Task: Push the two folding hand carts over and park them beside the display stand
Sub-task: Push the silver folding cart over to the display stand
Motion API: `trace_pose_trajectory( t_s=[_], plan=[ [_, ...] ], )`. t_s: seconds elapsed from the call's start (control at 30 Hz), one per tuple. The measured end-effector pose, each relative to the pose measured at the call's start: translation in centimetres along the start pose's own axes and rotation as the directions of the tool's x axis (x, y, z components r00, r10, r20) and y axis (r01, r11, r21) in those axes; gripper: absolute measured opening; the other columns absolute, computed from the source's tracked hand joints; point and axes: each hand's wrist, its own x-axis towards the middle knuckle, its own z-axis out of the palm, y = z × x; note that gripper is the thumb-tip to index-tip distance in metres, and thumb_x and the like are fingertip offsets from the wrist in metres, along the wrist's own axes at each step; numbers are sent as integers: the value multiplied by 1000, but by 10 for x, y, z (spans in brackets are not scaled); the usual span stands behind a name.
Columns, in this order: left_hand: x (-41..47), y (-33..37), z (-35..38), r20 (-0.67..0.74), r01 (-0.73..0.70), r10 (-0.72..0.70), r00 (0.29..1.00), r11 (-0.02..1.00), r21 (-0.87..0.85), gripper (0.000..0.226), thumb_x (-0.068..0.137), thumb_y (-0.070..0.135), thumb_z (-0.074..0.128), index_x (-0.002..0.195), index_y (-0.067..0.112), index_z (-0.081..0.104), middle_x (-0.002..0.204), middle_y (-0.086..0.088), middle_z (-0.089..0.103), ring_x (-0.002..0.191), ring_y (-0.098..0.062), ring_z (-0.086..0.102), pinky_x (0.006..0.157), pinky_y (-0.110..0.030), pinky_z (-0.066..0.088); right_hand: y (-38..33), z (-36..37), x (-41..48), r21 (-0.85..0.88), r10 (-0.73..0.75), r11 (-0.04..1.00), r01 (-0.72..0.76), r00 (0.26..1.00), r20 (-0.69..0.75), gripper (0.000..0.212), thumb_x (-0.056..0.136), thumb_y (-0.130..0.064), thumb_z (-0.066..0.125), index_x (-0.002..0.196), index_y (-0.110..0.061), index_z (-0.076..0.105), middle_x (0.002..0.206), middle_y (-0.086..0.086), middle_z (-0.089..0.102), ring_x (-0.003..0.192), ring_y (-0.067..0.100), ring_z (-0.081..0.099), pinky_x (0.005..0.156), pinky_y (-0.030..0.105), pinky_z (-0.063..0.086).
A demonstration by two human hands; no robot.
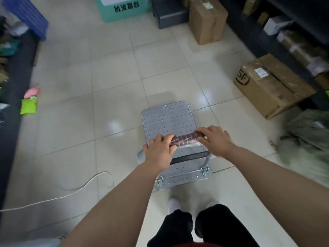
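A folding hand cart (169,118) with a dimpled silver metal deck stands on the tiled floor just ahead of my feet. Its handle (183,139) is wrapped in black and red striped foam and runs across the near part of the deck. My left hand (159,150) grips the handle's left end and my right hand (215,139) grips its right end. Only this one cart is in view. A green and white stand with printed characters (124,9) sits at the far end of the floor.
Cardboard boxes (267,86) (206,20) line the right side below dark shelving (293,32). A grey-green heap of bags (309,138) lies at the right. A white cable (71,191) trails across the floor at the left, near small green and pink packets (29,104).
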Motion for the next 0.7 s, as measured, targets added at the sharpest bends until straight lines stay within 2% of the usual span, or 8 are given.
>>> trace_pose_trajectory(
  t_s=[0.33, 0.57, 0.7],
  plan=[
    [132, -31, -59, 32, 99, -100, 994, 994, 55, 36, 95, 45, 37, 131, 45, 34, 129, -2, 44, 115, -28, 44, 107, -56, 25, -18, -43, 138, -34, -102, 994, 102, 995, 3, 33, 96, -52, 29, 127, -48, 36, 124, -1, 53, 117, 22, 44, 101, 49, 32],
    [218, -19, -90, 18, 244, -246, 969, 968, 57, 39, 95, 47, 37, 133, 44, 33, 131, -2, 43, 117, -28, 42, 104, -52, 25, -11, -89, 237, -60, -163, 984, 168, 984, 72, 30, 97, -45, 34, 127, -46, 34, 121, 1, 53, 113, 25, 46, 96, 51, 34],
    [265, -6, -108, 53, 278, -278, 959, 961, 19, 38, 95, 46, 38, 133, 43, 34, 132, -4, 42, 120, -30, 41, 108, -58, 23, -5, -116, 288, -55, -176, 982, 182, 979, 106, 30, 97, -42, 38, 128, -45, 35, 119, 2, 54, 113, 25, 46, 100, 54, 35]
  ],
)
